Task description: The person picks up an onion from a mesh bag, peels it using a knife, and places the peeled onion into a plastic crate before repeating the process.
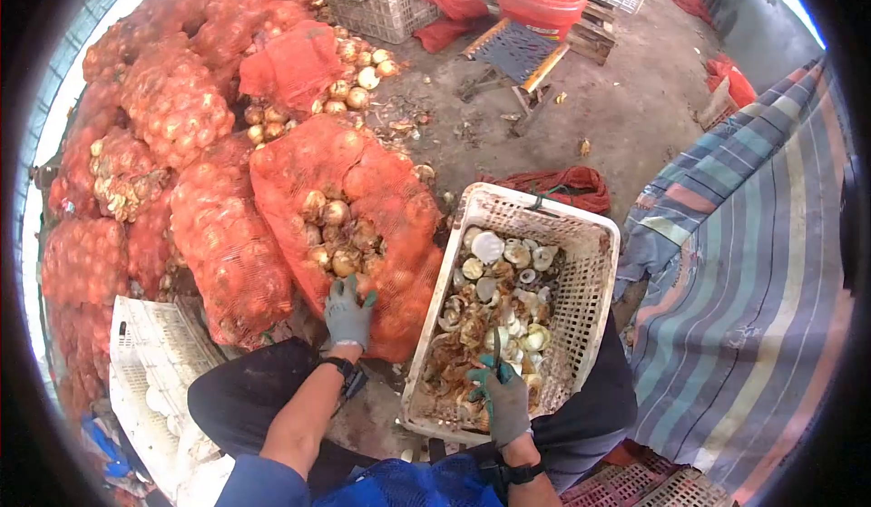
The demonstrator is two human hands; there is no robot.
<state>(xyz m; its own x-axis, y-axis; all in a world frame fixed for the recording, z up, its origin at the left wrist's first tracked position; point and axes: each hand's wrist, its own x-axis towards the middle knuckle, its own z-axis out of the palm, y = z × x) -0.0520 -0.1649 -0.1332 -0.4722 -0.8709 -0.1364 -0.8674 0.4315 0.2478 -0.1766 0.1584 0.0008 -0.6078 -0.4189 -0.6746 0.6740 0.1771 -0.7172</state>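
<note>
Onions everywhere in this yard. The wearer sits low, knees either side of a white plastic crate, right of centre in the frame.

Left hand (347, 315): grey glove, just below centre-left, against a red net bag (399, 221) at the lower edge of a gap in the mesh. Grip spread, fingers pointing up the frame. Brown-skinned onions (336, 212) show through the gap, just above the fingertips. Dark watch (341, 365) on that wrist.

Right hand (505, 404): grey and teal glove, over the near end of the white plastic crate (588, 294). Grip folded, pinching what looks like a small knife (496, 341), thin blade pointing up the frame. The handle is hidden in the glove.

Inside the crate: pale peeled pieces toward the far end, brown papery skins (470, 330) on the near left.

Around: full net sacks (177, 99) heaped across the upper left; loose onions (357, 98) spilling at their edge. Second white crate (132, 348), lower left, pale rounded things in it, too washed out to name. Red bucket (542, 6) near the top, just above a low stool (515, 51). Striped cloth (753, 262) fills the right side.
</note>
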